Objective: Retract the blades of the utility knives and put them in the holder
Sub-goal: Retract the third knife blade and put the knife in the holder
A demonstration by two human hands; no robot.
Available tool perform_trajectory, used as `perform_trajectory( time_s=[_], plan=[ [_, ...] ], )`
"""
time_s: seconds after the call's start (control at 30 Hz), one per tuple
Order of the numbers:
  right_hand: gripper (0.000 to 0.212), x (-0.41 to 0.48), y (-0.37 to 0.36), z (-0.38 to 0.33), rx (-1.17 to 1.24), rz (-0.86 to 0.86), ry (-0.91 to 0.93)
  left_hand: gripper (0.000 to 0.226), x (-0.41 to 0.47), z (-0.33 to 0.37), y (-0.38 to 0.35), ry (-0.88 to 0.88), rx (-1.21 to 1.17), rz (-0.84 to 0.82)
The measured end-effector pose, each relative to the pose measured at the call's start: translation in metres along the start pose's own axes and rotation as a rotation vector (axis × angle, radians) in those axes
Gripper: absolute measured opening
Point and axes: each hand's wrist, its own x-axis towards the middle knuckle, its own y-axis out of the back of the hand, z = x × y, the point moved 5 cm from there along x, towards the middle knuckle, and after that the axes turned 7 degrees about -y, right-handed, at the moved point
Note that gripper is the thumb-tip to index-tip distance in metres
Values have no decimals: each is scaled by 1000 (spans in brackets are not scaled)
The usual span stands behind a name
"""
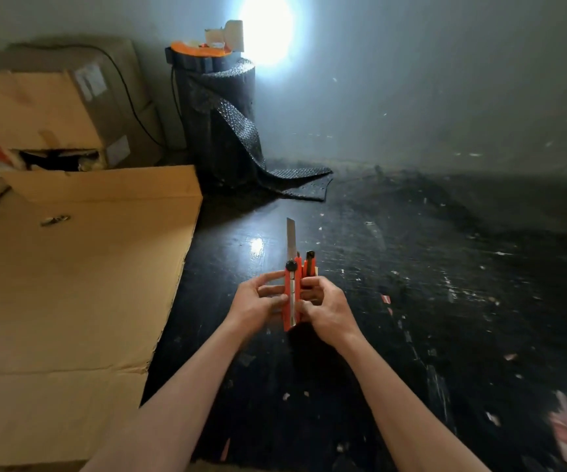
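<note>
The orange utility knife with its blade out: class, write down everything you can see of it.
The orange utility knife has a plastic-looking orange body with a metal channel down its face and a black round lock knob near the top. Its silvery blade is extended, pointing up and away from the person. The knife is held roughly upright above the dark floor, the left hand gripping its left side and the right hand its right. A second orange knife stands close beside it on the right.

— What sort of place is this?
— A storeroom or packing area. I note flattened cardboard (81, 267) beside me, a taped carton (54, 110), a black bubble-wrap roll (219, 120), and a scuffed dark floor (411, 301) littered with scraps.
</note>
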Motion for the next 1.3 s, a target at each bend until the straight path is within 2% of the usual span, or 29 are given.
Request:
perform_trajectory(
  time_s=[0.13, 0.27, 0.4, 0.53, 0.83, 1.1, 1.3],
  plan=[
    [33, 1, 25, -29, 5, 29, 63, 49, 9, 37, -16, -69, -52, -21],
    [25, 3, 43, -60, -48, 119, 160, 49, 16, 61, -24, -124, -90, -34],
    [33, 5, 61, -91, -108, 211, 251, 50, 13, 76, -32, -141, -90, -76],
    [28, 9, 68, -110, -218, 223, 316, 56, 12, 82, -35, -150, -62, -79],
    [20, 5, 67, -105, -232, 140, 315, 56, 1, 82, -34, -134, -90, -71],
    [19, -6, 65, -94, -180, 76, 275, 66, -4, 88, -34, -135, -69, -83],
    [17, -18, 59, -85, -191, 8, 259, 60, -3, 94, -32, -140, -93, -48]
  ],
)
